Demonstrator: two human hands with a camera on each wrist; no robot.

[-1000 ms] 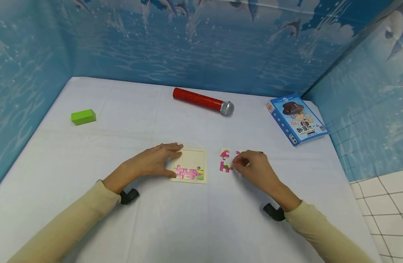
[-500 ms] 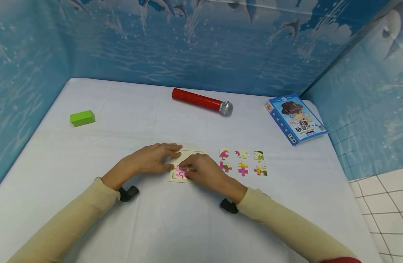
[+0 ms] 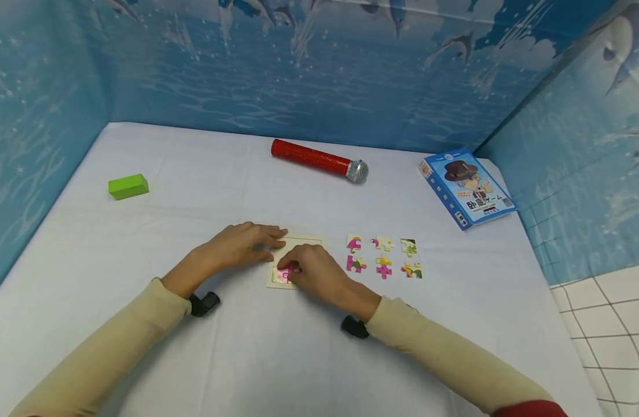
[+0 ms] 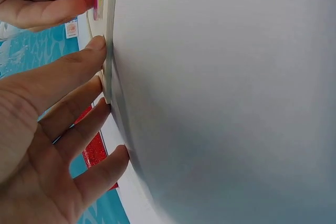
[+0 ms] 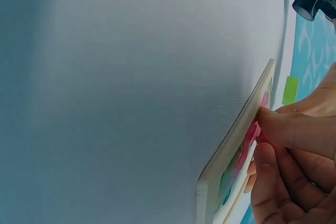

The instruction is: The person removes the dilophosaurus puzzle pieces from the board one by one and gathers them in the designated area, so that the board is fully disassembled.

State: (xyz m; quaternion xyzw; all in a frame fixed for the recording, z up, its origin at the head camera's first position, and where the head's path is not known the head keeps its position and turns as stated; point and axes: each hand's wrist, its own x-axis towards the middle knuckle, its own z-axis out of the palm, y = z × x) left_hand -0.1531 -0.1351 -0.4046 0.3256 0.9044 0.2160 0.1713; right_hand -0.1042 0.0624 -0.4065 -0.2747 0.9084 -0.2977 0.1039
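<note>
A small wooden puzzle tray (image 3: 275,285) lies mid-table, with pink pieces (image 3: 281,274) along its near row. My left hand (image 3: 240,248) rests at its left side, fingers extended; in the left wrist view the thumb (image 4: 96,44) touches the tray's rim. Over the tray, my right hand (image 3: 319,273) pinches a pink puzzle piece (image 5: 261,137) between thumb and finger, down at the near row. That hand hides much of the row in the head view. Several loose puzzle pieces (image 3: 384,267) lie in two rows right of the tray.
A red microphone (image 3: 311,157) with a silver head lies toward the back. A blue game box (image 3: 470,188) sits at the back right, a green block (image 3: 128,186) at the left. Patterned blue cloth (image 3: 278,75) hangs behind the white table (image 3: 278,359).
My right hand has moved left from the loose pieces to the tray, uncovering their two rows, then shifted slightly further left. The left hand has stayed at the tray's left side.
</note>
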